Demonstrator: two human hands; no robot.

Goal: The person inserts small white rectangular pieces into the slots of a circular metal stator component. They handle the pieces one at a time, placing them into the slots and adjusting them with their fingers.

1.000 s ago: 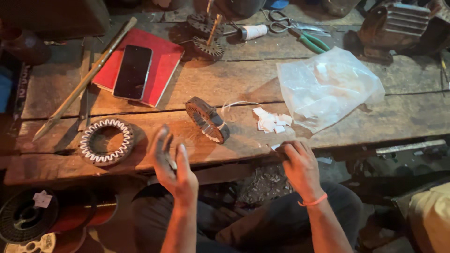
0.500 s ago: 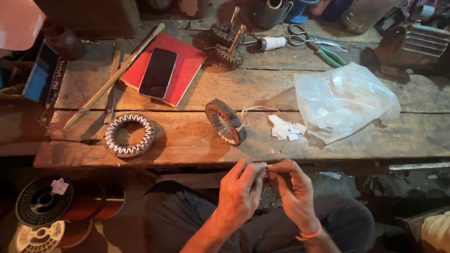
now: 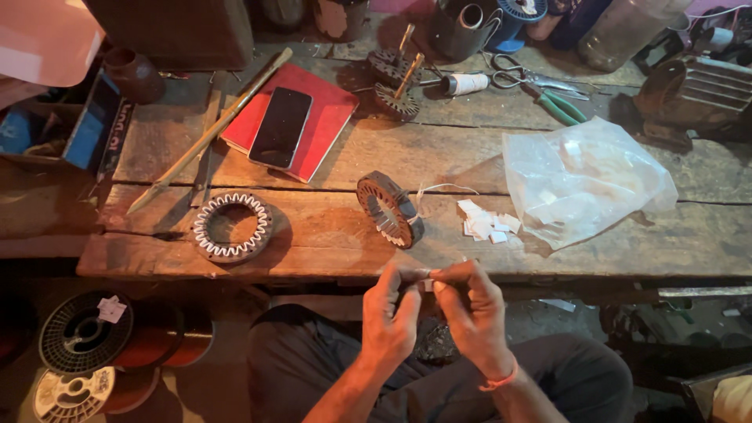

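A phone (image 3: 280, 127) lies on a notebook (image 3: 325, 117) at the table's (image 3: 329, 235) rear left. Nearer, one stator ring (image 3: 233, 227) sits left of another stator (image 3: 390, 209). Paper slips (image 3: 487, 221) and a plastic bag (image 3: 583, 178) lie to its right.

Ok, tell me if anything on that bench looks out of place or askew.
The dark stator ring is tipped up on its edge, unlike the other ring lying flat. White paper slips lie loosely scattered beside it. Nothing looks damaged.

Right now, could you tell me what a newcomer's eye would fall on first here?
Both hands, left hand and right hand, pinch a small white slip together below the bench edge. On the wooden bench, a ring-shaped motor core stands tilted at the centre, beside a crumpled clear plastic bag.
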